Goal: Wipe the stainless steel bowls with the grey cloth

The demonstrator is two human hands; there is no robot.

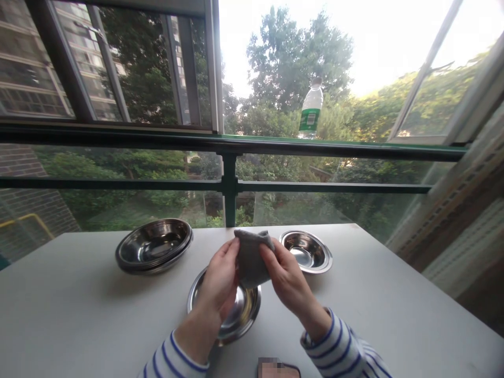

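Note:
A folded grey cloth (pixel 252 260) is held up between both hands. My left hand (pixel 218 278) pinches its left edge, thumb toward the top corner. On the opposite edge, my right hand (pixel 286 273) grips the cloth with thumb and fingers. Beneath them a shiny steel bowl (pixel 246 320) rests on the white table, partly hidden by my left hand and the cloth. The cloth hangs above the bowl's far rim; I cannot tell whether they touch.
Stacked steel bowls (pixel 155 247) stand at the table's back left. Behind my right hand is another steel bowl or small stack (pixel 309 252). The white table (pixel 98 325) ends at a dark green railing (pixel 118 184). A plastic bottle (pixel 311 113) stands on the ledge, and a curtain (pixel 464 220) hangs right.

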